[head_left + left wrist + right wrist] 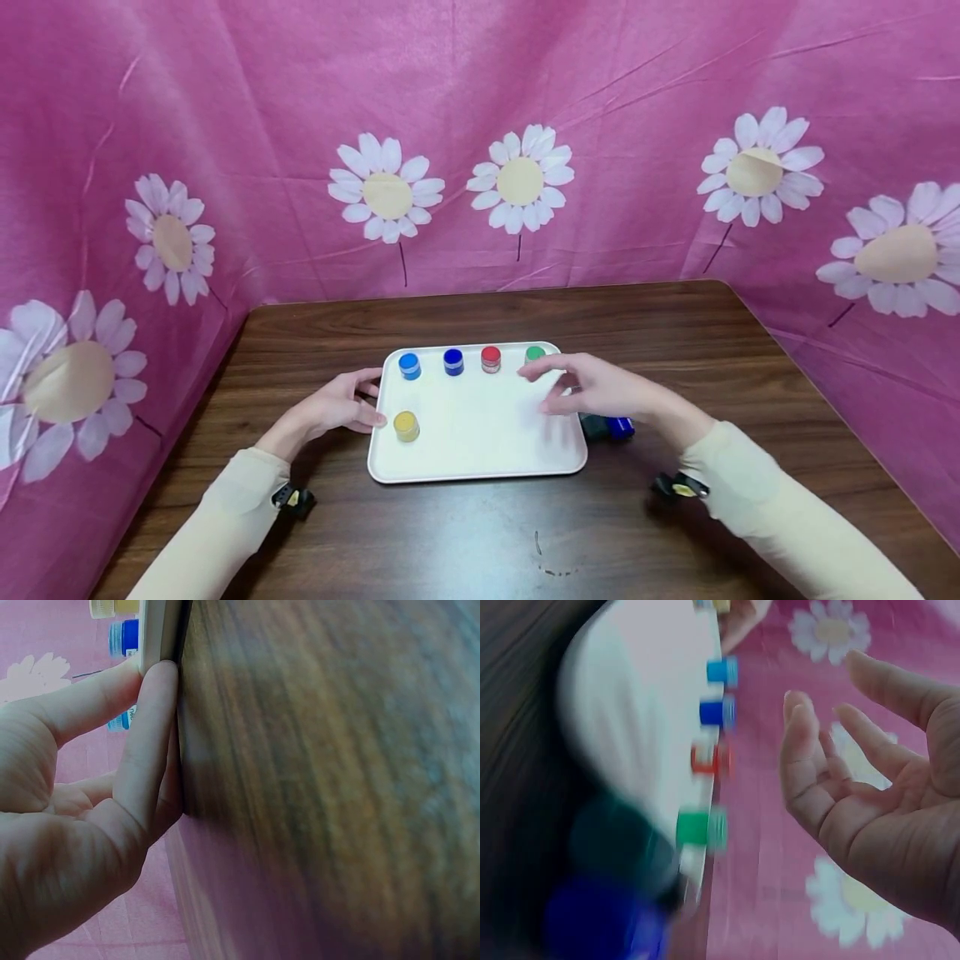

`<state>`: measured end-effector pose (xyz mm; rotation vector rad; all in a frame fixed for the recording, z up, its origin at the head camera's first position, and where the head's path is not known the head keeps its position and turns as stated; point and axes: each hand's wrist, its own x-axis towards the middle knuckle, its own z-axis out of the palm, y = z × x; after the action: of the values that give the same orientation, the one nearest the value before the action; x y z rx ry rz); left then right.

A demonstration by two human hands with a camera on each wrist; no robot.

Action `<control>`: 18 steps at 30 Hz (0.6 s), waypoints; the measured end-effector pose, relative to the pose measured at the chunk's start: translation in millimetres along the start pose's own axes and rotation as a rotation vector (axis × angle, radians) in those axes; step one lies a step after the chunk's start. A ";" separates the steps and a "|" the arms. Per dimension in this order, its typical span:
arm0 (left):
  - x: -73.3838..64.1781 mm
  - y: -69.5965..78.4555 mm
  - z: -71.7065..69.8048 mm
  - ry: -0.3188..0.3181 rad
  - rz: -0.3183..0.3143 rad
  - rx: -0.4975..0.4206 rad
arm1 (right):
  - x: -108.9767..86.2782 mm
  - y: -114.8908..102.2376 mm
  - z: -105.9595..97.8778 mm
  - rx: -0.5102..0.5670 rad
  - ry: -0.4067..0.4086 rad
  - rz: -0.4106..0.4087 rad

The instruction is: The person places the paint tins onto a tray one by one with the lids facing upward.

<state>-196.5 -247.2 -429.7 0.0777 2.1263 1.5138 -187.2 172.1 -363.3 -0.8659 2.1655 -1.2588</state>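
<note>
A white rectangular tray (pixel 480 433) lies on the wooden table. Its far side carries a light blue paint jar (pixel 409 366), a dark blue jar (pixel 453 362), a red jar (pixel 491 359) and a green jar (pixel 535 353). A yellow jar (pixel 407 426) stands near the tray's left edge. My left hand (pixel 339 406) grips that edge; the left wrist view shows its rim between thumb (pixel 101 701) and finger. My right hand (pixel 600 387) hovers over the tray's right part beside the green jar, fingers apart and holding nothing.
Just right of the tray, partly behind my right hand, lie a dark green item (pixel 595 427) and a blue item (pixel 621 427), both blurred in the right wrist view. Pink daisy-print cloth (pixel 450 75) hangs behind and beside the table (pixel 420 542).
</note>
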 end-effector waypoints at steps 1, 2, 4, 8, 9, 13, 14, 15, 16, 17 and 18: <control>-0.1 0.0 -0.1 0.001 0.000 0.001 | -8.8 4.6 -5.0 0.002 0.013 0.024; 0.0 -0.3 -0.3 0.001 0.000 0.001 | -16.8 8.7 -8.9 0.003 0.025 0.048; 0.2 -0.9 -0.7 0.002 -0.001 0.003 | -32.3 18.7 -15.0 0.015 0.046 0.095; 0.3 -1.4 -1.2 -0.002 -0.002 0.011 | -58.6 39.1 -20.9 0.007 0.084 0.148; 0.2 -1.2 -1.2 -0.002 -0.001 0.014 | -64.2 44.3 -21.5 0.003 0.093 0.153; -0.3 0.4 -0.6 0.000 -0.001 0.016 | -80.0 60.6 -20.3 -0.015 0.116 0.149; -0.4 0.8 -0.5 0.000 -0.003 0.015 | -82.9 64.0 -19.5 -0.017 0.118 0.152; -0.5 1.2 -0.3 0.002 -0.005 0.014 | -85.4 67.1 -18.6 -0.017 0.120 0.159; -0.6 1.4 -0.1 0.002 -0.009 0.013 | -87.6 70.0 -17.7 -0.016 0.121 0.166; -0.7 1.7 0.0 0.003 -0.012 0.014 | -89.4 72.8 -16.6 -0.012 0.120 0.177; -0.8 1.9 0.1 0.004 -0.014 0.016 | -90.9 75.3 -15.6 -0.002 0.115 0.190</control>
<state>-196.2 -246.6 -427.7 0.0652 2.1375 1.4901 -156.8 275.3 -414.3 -0.5847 2.2780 -1.2371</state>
